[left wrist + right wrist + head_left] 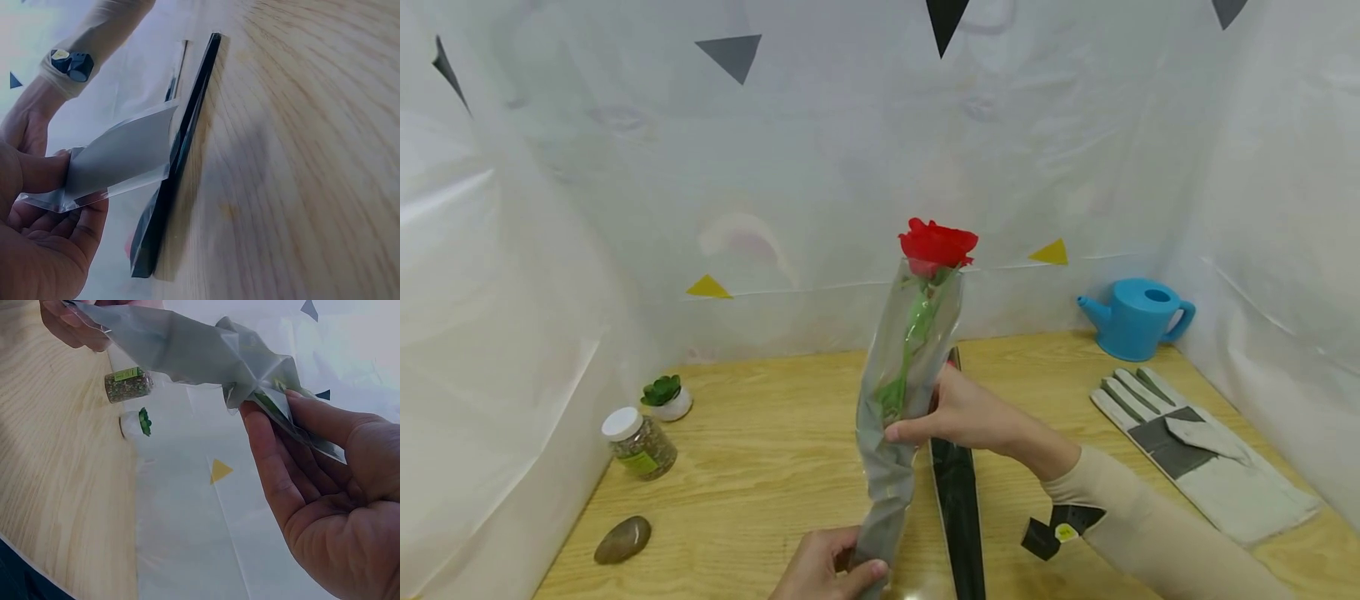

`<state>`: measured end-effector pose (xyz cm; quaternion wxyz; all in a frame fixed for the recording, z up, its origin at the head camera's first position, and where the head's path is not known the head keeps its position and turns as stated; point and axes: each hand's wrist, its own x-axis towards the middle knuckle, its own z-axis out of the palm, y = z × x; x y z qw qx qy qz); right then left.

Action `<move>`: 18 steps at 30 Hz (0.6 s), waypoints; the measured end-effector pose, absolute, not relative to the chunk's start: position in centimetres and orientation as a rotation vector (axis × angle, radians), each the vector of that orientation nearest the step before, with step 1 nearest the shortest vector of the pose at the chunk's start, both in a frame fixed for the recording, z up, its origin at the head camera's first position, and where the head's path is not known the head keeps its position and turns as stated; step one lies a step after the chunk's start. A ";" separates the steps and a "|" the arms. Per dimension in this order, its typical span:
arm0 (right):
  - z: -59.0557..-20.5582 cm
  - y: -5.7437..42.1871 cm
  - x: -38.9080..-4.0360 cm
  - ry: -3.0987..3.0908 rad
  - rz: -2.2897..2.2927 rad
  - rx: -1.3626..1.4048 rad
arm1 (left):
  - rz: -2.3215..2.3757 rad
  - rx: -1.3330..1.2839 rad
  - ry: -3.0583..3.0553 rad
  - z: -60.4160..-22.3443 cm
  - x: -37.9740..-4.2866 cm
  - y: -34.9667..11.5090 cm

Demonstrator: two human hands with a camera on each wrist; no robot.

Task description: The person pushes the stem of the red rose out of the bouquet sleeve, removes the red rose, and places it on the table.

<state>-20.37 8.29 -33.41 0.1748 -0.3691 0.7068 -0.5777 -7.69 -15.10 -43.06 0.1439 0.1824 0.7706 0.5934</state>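
A red artificial-looking rose point(937, 246) stands upright inside a clear and grey flower sleeve point(886, 483), its bloom above the rim and its green stem showing through. My right hand point(973, 412) grips the sleeve around the lower stem, thumb in front. Lower down, my left hand point(827, 567) pinches the sleeve's narrow bottom end. The left wrist view shows that flat grey end point(122, 153) jutting out past the left thumb. In the right wrist view the sleeve is creased just beyond the right hand point(325, 475). A long black sleeve point(958, 517) lies on the table behind, partly hidden.
On the wooden table's left are a small potted succulent point(667, 397), a jar of granules point(640, 446) with a white lid and a dark stone point(623, 540). At right are a blue watering can point(1138, 321) and pale gardening gloves point(1206, 458). White sheeting point(820, 167) encloses the table.
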 end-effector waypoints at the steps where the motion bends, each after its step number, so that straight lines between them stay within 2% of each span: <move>1: -33.5 8.3 -20.4 2.000 -1.636 -1.053 | 1.711 0.528 2.227 -43.1 -7.7 -15.1; 12: -33.6 8.1 -20.4 2.008 -1.651 -1.071 | 1.745 0.522 2.254 -42.9 -7.8 -15.3; 18: -32.6 8.7 -20.7 2.038 -1.694 -0.970 | 1.681 0.532 2.285 -42.9 -8.0 -15.3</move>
